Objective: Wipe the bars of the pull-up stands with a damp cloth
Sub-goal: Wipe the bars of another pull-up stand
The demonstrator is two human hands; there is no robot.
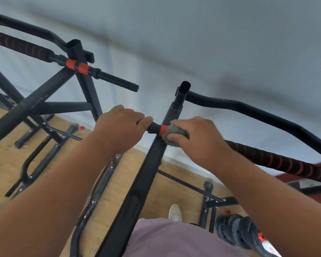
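Your left hand is curled tight around the short end of the near stand's bar, thumb on top, just left of the orange band; your right hand has the grey-green cloth wrapped round the same bar and is gripping it there, right beside that orange band and right where the bar crosses the black upright post; so the cloth sits between your palm and the bar, touching both. Past your right wrist the bar carries on into the black-and-red foam grip heading for the right edge of view; a curved black upper bar runs above it. The second stand is off to the upper left, well apart from your hands, with its own orange-banded bar and ribbed black end. Down below you've got the wooden floor, a white shoe and a stack of black weight plates near the bottom right.
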